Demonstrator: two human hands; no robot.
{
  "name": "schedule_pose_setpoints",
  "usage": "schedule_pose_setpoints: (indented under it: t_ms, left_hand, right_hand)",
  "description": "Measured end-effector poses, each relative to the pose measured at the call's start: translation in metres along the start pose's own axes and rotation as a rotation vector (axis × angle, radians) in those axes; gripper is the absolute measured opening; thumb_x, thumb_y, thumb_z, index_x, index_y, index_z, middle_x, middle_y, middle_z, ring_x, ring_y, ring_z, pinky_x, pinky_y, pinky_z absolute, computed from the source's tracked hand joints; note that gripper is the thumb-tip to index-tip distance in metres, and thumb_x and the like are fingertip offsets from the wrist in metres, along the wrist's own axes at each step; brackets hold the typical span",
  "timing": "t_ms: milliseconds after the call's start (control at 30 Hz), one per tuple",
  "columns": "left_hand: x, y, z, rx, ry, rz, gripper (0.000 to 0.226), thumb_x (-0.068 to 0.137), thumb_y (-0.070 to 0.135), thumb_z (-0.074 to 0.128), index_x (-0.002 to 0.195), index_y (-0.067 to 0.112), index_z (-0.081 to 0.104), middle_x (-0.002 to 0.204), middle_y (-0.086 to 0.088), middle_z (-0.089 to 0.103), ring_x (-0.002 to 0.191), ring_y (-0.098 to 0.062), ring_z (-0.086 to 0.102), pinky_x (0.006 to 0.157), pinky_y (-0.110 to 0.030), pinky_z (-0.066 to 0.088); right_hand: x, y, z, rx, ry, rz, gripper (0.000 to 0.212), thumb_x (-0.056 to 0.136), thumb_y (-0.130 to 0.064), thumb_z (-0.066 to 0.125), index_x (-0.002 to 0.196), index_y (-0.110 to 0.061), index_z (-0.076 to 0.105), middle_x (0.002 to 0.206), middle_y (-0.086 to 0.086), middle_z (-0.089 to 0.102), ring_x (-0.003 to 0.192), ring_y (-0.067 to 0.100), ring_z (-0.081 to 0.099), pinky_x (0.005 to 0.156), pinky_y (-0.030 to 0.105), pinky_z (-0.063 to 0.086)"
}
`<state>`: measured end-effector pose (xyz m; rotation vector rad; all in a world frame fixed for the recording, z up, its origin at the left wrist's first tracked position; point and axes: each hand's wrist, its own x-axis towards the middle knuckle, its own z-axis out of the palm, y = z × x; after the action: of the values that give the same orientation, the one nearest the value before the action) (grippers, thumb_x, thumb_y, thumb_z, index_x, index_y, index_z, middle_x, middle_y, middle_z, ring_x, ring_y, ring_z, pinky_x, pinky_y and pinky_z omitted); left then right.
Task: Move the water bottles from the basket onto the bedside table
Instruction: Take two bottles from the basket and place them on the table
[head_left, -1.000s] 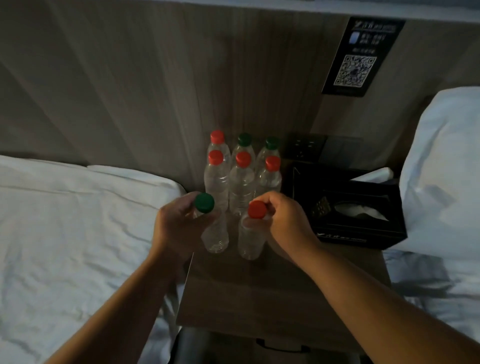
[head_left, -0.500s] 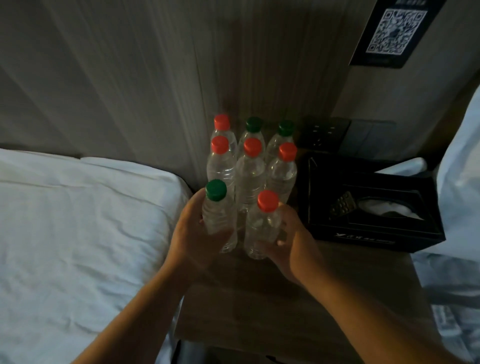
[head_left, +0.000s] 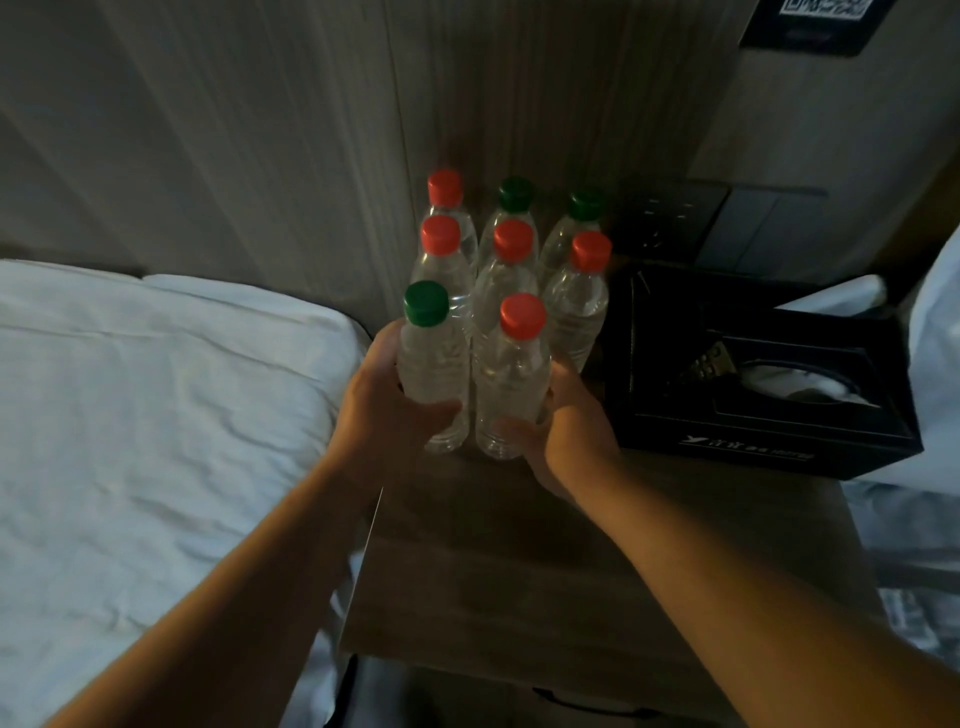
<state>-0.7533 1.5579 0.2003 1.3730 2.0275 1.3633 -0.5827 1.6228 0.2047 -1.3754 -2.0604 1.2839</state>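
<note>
Several clear water bottles with red and green caps stand upright in rows at the back left of the wooden bedside table (head_left: 597, 571), against the wall. My left hand (head_left: 384, 405) grips the front green-capped bottle (head_left: 434, 364) round its body. My right hand (head_left: 566, 431) grips the front red-capped bottle (head_left: 511, 379) beside it. Both front bottles stand on the table, close against the row behind them. The basket is out of view.
A black tissue box (head_left: 753, 415) with a remote in it sits on the table's right side. A wall socket and switch panel (head_left: 717, 228) are behind it. White bedding (head_left: 156, 415) lies to the left, and a white pillow (head_left: 935, 338) to the right.
Both hands slid from the caps down to the bottle bodies and pushed the two front bottles back against the rows. The camera moved closer and tilted down.
</note>
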Motion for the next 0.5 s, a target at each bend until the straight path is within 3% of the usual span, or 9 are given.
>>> schedule_pose_setpoints:
  t_ms: [100, 167, 267, 333, 500]
  left_hand:
    - [0.001, -0.006, 0.003, -0.005, -0.024, -0.055, 0.055, 0.060, 0.012, 0.084, 0.105, 0.026, 0.055, 0.093, 0.011, 0.064, 0.085, 0.002, 0.063, 0.064, -0.013, 0.049]
    - [0.003, -0.007, 0.003, -0.009, -0.057, -0.115, 0.057, 0.060, 0.009, 0.084, 0.105, 0.029, 0.054, 0.089, 0.015, 0.064, 0.080, 0.012, 0.060, 0.061, -0.008, 0.046]
    - [0.006, -0.009, 0.004, 0.025, -0.115, -0.119, 0.052, 0.065, 0.006, 0.082, 0.101, 0.028, 0.053, 0.081, 0.020, 0.059, 0.073, 0.024, 0.055, 0.057, -0.003, 0.043]
    - [0.007, -0.010, 0.004, 0.050, -0.105, -0.111, 0.049, 0.065, 0.008, 0.083, 0.100, 0.027, 0.053, 0.079, 0.021, 0.058, 0.072, 0.025, 0.054, 0.058, 0.000, 0.041]
    - [0.011, -0.012, 0.008, 0.040, -0.094, -0.132, 0.050, 0.065, 0.009, 0.083, 0.100, 0.027, 0.053, 0.080, 0.022, 0.057, 0.072, 0.026, 0.053, 0.057, 0.001, 0.040]
  right_hand:
    - [0.002, -0.002, 0.006, 0.056, 0.013, 0.024, 0.042, 0.088, -0.020, 0.065, 0.117, -0.043, 0.045, 0.103, -0.023, 0.062, 0.094, -0.002, 0.060, 0.093, 0.028, 0.050]
    - [0.005, -0.004, 0.009, 0.056, 0.038, 0.021, 0.049, 0.083, -0.016, 0.070, 0.111, -0.046, 0.044, 0.089, -0.021, 0.057, 0.084, -0.003, 0.054, 0.082, 0.026, 0.049]
    - [0.007, -0.007, 0.010, 0.051, 0.045, 0.016, 0.066, 0.080, -0.007, 0.069, 0.128, -0.039, 0.037, 0.097, -0.020, 0.053, 0.087, -0.002, 0.051, 0.069, 0.017, 0.041]
    - [0.007, -0.007, 0.010, 0.045, 0.057, 0.024, 0.073, 0.080, -0.001, 0.066, 0.134, -0.037, 0.033, 0.102, -0.014, 0.055, 0.088, 0.002, 0.055, 0.067, 0.017, 0.044]
    - [0.014, -0.005, 0.013, 0.027, 0.072, 0.022, 0.080, 0.079, 0.002, 0.064, 0.132, -0.044, 0.027, 0.112, -0.010, 0.056, 0.085, 0.002, 0.055, 0.064, 0.022, 0.051]
